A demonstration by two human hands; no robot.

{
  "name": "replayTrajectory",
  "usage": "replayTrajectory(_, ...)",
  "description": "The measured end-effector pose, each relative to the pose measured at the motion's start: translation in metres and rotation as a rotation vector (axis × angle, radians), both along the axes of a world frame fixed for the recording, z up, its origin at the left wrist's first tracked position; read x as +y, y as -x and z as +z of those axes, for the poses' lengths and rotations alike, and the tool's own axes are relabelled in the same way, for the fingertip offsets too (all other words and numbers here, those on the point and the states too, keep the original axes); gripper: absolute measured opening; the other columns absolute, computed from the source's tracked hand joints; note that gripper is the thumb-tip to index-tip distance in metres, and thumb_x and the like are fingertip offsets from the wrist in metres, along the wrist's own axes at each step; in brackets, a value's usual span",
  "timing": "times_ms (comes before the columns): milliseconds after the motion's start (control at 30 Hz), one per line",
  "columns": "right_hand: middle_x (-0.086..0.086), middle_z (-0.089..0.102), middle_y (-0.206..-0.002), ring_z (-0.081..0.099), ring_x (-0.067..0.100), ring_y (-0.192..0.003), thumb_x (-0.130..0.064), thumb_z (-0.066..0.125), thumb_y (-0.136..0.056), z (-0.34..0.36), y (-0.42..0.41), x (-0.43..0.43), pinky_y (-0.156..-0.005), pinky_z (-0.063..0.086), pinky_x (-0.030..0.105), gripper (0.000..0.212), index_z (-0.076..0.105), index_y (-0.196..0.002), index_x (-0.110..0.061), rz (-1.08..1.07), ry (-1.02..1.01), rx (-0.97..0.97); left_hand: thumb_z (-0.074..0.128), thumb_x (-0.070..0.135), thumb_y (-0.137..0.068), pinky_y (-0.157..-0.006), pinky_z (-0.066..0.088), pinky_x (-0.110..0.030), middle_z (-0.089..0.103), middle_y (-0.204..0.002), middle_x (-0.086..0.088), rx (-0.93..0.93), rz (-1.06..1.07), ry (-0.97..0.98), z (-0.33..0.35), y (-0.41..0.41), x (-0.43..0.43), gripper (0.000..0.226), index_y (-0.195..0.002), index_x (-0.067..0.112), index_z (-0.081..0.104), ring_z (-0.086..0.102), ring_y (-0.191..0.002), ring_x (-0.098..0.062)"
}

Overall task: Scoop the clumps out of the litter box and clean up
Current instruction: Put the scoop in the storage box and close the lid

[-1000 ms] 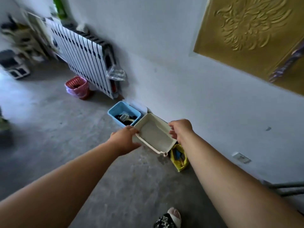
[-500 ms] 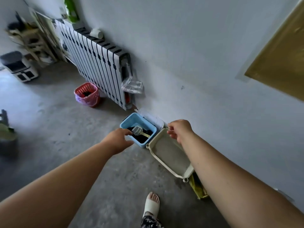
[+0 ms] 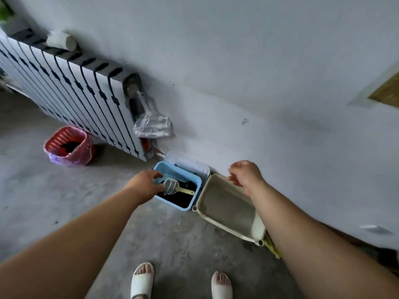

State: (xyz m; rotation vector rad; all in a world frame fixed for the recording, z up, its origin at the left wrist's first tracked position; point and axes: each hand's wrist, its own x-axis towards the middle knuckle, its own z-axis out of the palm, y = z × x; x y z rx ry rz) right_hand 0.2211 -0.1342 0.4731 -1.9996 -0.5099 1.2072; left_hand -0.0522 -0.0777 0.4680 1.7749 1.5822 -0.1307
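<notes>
Concrete floor [image 3: 64,212]; left fingers [image 3: 159,187] at scoop [image 3: 171,186]

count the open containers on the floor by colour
blue tub: 1
cream litter tray: 1
red basket: 1
total: 3

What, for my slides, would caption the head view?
Left hand reaches into the blue plastic bin beside the white slotted scoop; right hand above the beige plastic litter tray.
</notes>
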Motion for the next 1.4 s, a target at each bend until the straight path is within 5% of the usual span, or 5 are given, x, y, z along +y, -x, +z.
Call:
replayTrajectory(233, 0.010, 0.064, -0.079, 0.057, 0.020, -0.064, -0.006, 0.062, -0.085, -0.096, 0.006, 0.035, -0.070, 0.050, 0.034, 0.014, 0.062, -0.078, -0.018, -0.012, 0.058, -0.149, 0.065, 0.029, -0.086, -0.086, 0.045, -0.027, 0.059, -0.126, -0.006, 0.013, -0.131, -0.034, -0.088, 0.000, 0.087, 0.041, -0.126, 0.026, 0.058, 0.060, -0.106, -0.022)
replayTrajectory(600, 0.002, 0.057, -0.131, 0.054, 0.022, -0.117, -0.024, 0.057, -0.090, -0.388, -0.012, 0.136, -0.091, 0.040, 0.024, 0.041, 0.055, -0.130, -0.018, 0.480, 0.134, -0.577, 0.058, 0.028, -0.092, -0.099, 0.040, -0.028, 0.047, -0.138, -0.004, -0.023, -0.206, -0.075, -0.370, -0.059, 0.168, 0.041, -0.132, 0.024, 0.051, 0.054, -0.118, -0.022)
replayTrajectory(1000, 0.016, 0.049, -0.125, 0.051, 0.033, -0.115, -0.007, 0.044, -0.089, -0.549, -0.022, 0.219, -0.092, 0.045, 0.037, 0.033, 0.050, -0.122, -0.004, 0.455, 0.172, -1.122, 0.064, 0.027, -0.088, -0.086, 0.050, -0.028, 0.055, -0.129, 0.000, -0.125, -0.127, -0.125, -0.539, -0.049, 0.212, 0.038, -0.126, 0.030, 0.055, 0.061, -0.103, -0.015)
replayTrajectory(1267, 0.007, 0.051, -0.098, 0.058, 0.032, -0.080, -0.013, 0.055, -0.085, -0.555, -0.014, 0.203, -0.060, 0.035, 0.029, 0.009, 0.060, -0.092, -0.011, 0.588, -0.115, -1.283, 0.062, 0.032, -0.089, -0.090, 0.052, -0.037, 0.067, -0.096, -0.004, -0.588, 0.464, 0.032, -0.556, -0.046, 0.229, 0.049, -0.133, 0.015, 0.048, 0.067, -0.092, -0.025)
replayTrajectory(1400, 0.011, 0.056, -0.086, 0.057, 0.034, -0.059, -0.001, 0.068, -0.068, -0.554, 0.007, 0.171, -0.046, 0.045, 0.033, 0.016, 0.061, -0.081, -0.006, 0.601, -0.365, -1.349, 0.067, 0.050, -0.082, -0.079, 0.057, -0.034, 0.061, -0.109, -0.009, -0.905, 0.836, 0.169, -0.548, -0.042, 0.219, 0.048, -0.112, 0.015, 0.055, 0.068, -0.091, -0.024)
